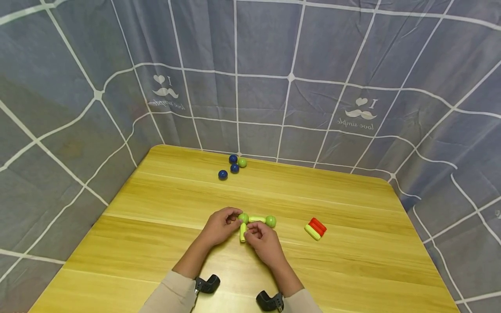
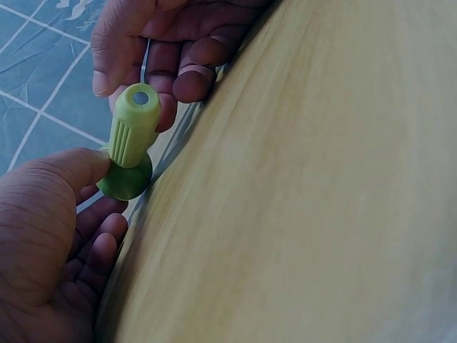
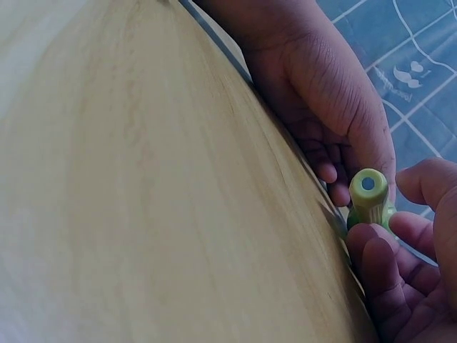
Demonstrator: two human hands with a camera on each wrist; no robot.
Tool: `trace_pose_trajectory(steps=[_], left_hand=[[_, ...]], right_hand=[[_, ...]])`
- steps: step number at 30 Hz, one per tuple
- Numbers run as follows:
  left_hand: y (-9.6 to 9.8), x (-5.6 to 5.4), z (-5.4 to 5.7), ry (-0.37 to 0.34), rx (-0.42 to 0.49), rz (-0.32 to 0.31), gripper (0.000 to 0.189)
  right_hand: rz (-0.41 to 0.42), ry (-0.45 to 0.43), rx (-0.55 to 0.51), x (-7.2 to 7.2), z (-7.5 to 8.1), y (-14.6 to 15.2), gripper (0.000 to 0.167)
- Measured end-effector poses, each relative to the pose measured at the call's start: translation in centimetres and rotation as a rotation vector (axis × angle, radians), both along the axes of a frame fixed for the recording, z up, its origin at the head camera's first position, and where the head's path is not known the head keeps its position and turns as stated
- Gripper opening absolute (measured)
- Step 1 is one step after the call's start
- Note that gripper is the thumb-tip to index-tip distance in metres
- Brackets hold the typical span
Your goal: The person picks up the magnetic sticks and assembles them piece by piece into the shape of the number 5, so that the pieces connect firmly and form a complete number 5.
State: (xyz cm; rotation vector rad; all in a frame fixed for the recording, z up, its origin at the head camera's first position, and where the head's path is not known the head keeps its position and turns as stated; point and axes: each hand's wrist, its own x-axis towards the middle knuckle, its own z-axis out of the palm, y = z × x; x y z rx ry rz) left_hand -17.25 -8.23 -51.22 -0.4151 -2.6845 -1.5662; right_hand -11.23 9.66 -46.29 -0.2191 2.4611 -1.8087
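Observation:
My left hand point(image 1: 220, 227) pinches a light green ball point(image 1: 243, 218) between thumb and fingers. From that ball a yellow-green magnetic rod point(image 1: 243, 234) points toward me; its round metal end faces the camera in both wrist views. Beside this rod is my right hand point(image 1: 267, 244), its fingers loosely bent. In the left wrist view the rod point(image 2: 133, 132) shows a gap to the right thumb, with the other right fingertips close behind it. A second yellow-green rod point(image 1: 256, 219) runs rightward from the held ball to another green ball point(image 1: 271, 221).
Two red rods point(image 1: 318, 226) and a yellow-green rod point(image 1: 312, 232) lie side by side to the right. Near the table's back edge sit three dark blue balls point(image 1: 222, 174) and a green ball point(image 1: 242, 162). A grey checked curtain point(image 1: 266, 100) hangs behind the wooden table point(image 1: 176, 200).

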Motion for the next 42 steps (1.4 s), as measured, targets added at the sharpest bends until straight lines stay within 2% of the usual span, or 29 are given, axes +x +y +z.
trace_pose_trajectory(steps=[7, 11, 15, 18, 22, 24, 26, 28, 31, 36, 42], left_hand=[[0.0, 0.0, 0.0, 0.022, 0.016, -0.008, 0.022], [0.0, 0.0, 0.0, 0.024, 0.02, -0.005, 0.022], [0.0, 0.1, -0.1, 0.024, 0.02, -0.007, 0.022], [0.0, 0.1, -0.1, 0.025, 0.018, -0.012, 0.022], [0.0, 0.1, -0.1, 0.023, 0.015, -0.012, 0.023], [0.0, 0.1, -0.1, 0.02, 0.014, -0.009, 0.022], [0.0, 0.2, -0.1, 0.018, 0.013, -0.007, 0.022], [0.0, 0.2, 0.0, 0.013, 0.011, -0.007, 0.022], [0.0, 0.2, 0.0, 0.009, 0.009, -0.011, 0.022], [0.0, 0.3, 0.1, 0.008, 0.003, -0.012, 0.023], [0.1, 0.2, 0.0, -0.006, 0.004, -0.006, 0.023]], right_hand=[[-0.01, -0.001, -0.024, -0.2, -0.5, 0.0, 0.019], [-0.041, -0.019, -0.086, -0.8, -2.3, 0.2, 0.016], [-0.106, 0.001, -0.112, -1.5, -4.1, 0.8, 0.013], [-0.214, 0.089, -0.125, -1.8, -4.3, 1.5, 0.009], [-0.441, 0.181, -0.162, -2.3, -4.1, 2.6, 0.006], [-0.532, 0.181, -0.154, -2.6, -4.1, 3.1, 0.005], [-0.561, 0.143, -0.109, -2.9, -4.2, 3.5, 0.007], [-0.527, 0.1, -0.058, -3.1, -4.5, 3.8, 0.016], [-0.427, 0.084, 0.038, -3.2, -4.8, 4.0, 0.027], [-0.308, 0.152, 0.165, -3.1, -4.8, 3.9, 0.027], [-0.215, 0.226, 0.291, -3.4, -5.0, 4.0, 0.024]])
